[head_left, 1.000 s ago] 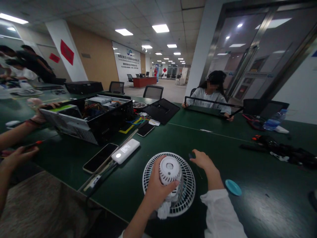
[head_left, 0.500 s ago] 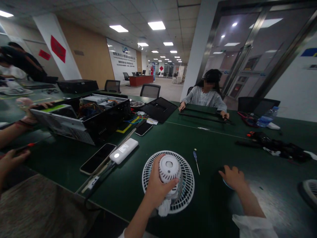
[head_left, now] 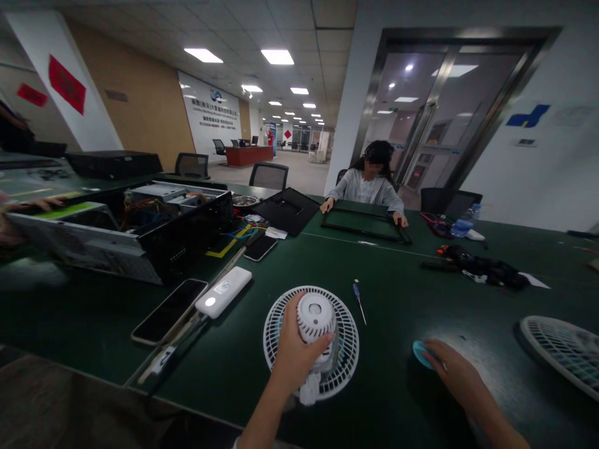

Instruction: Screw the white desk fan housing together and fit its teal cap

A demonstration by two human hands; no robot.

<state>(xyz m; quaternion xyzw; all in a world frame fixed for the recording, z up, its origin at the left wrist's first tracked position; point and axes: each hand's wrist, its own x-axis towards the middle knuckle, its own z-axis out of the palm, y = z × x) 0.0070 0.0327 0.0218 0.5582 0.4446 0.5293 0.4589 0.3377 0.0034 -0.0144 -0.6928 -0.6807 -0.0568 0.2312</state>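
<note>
My left hand [head_left: 297, 346] grips a white plastic fan motor housing [head_left: 314, 317], which stands upright on a round white fan grille [head_left: 347, 349]. Below the housing hangs a scrap of white cloth or tissue [head_left: 309, 390]. My right hand [head_left: 456, 374] lies to the right, its fingertips over a small teal disc [head_left: 422, 354] that is partly covered. A small blue-handled screwdriver [head_left: 358, 300] lies on the table, above the grille and between my hands.
A second fan grille [head_left: 559, 352] lies at the right. On the left are a white power bank [head_left: 223, 292], a phone [head_left: 169, 310] and an open computer case [head_left: 178, 234]. Across the table, a person [head_left: 365, 187] holds a black frame [head_left: 362, 224].
My right hand has moved rightward from near the screwdriver onto the teal disc. The view has turned rightward, bringing the second grille in. The person opposite has lowered the black frame onto the table.
</note>
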